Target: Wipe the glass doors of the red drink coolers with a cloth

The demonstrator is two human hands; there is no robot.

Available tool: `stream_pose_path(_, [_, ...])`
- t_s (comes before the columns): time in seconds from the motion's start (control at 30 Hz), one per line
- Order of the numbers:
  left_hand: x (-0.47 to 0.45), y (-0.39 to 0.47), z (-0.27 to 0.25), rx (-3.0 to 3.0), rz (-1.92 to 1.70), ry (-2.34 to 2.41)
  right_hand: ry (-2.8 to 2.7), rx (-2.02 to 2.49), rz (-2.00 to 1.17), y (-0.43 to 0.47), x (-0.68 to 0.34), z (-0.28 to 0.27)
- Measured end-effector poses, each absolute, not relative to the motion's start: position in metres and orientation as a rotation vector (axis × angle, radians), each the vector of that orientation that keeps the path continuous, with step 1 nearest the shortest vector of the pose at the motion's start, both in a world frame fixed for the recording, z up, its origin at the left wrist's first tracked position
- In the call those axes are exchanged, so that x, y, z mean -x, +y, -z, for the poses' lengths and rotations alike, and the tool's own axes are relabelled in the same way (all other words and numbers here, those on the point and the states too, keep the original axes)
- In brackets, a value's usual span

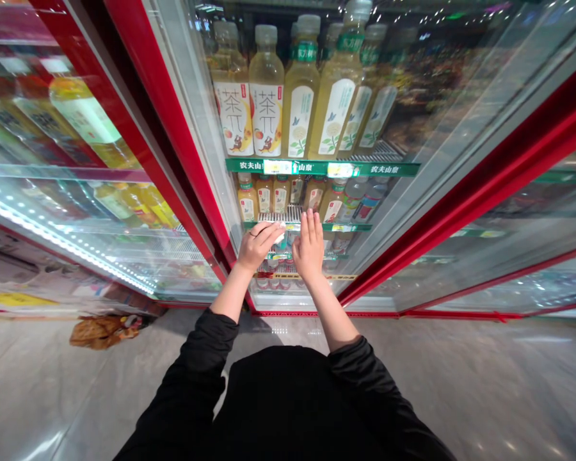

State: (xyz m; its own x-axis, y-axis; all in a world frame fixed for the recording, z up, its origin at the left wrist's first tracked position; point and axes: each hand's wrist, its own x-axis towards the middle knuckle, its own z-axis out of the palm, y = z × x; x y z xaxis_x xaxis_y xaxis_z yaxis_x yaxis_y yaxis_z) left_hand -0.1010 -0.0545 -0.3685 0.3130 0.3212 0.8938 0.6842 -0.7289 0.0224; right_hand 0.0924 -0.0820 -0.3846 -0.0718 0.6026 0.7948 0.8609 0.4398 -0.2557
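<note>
My left hand (260,246) is in front of a glass cooler door, its fingers bent and held together, a ring on one of them. A small white wad (279,237), like a crumpled tissue or cloth, shows under its fingertips; most of it is hidden. Just to the right, my right hand (310,246) has its fingers stretched out straight and close together, palm toward the glass door (350,269). I see nothing held in it. Whether the palm touches the glass I cannot tell. Behind the glass, level with the hands, short tea bottles (281,194) stand on a shelf.
Tall drink bottles (300,96) line the upper shelf, above a green price strip (384,169). Red frames (173,115) border the door on both sides. Another cooler with bottles (84,109) stands left. A brown crumpled item (96,331) lies on the grey floor (461,371).
</note>
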Motion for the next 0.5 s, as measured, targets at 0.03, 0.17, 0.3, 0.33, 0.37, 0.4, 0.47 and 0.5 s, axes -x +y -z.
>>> stream_pose_path(0.03, [0.112, -0.057, 0.37, 2.204, 1.394, -0.909, -1.763, 1.262, 0.357, -0.082, -0.092, 0.385])
stream_pose_path(0.17, [0.135, -0.057, 0.363, 2.04, 1.505, -1.03, -1.718, 1.277, 0.37, -0.083, -0.087, 0.387])
stream_pose_path(0.3, [0.117, -0.047, 0.352, 1.911, 1.54, -1.101, -1.681, 1.274, 0.361, -0.082, -0.077, 0.387])
stream_pose_path(0.33, [0.111, -0.046, 0.351, 1.928, 1.492, -1.083, -1.675, 1.271, 0.36, -0.081, -0.075, 0.387])
stream_pose_path(0.37, [0.106, -0.046, 0.352, 1.956, 1.438, -1.056, -1.674, 1.268, 0.361, -0.081, -0.074, 0.387])
stream_pose_path(0.4, [0.105, -0.047, 0.355, 1.991, 1.384, -1.022, -1.681, 1.263, 0.364, -0.082, -0.074, 0.387])
stream_pose_path(0.47, [0.111, -0.052, 0.362, 2.052, 1.315, -0.961, -1.728, 1.245, 0.374, -0.083, -0.073, 0.388])
stream_pose_path(0.5, [0.118, -0.055, 0.365, 2.065, 1.304, -0.947, -1.764, 1.231, 0.379, -0.084, -0.073, 0.388])
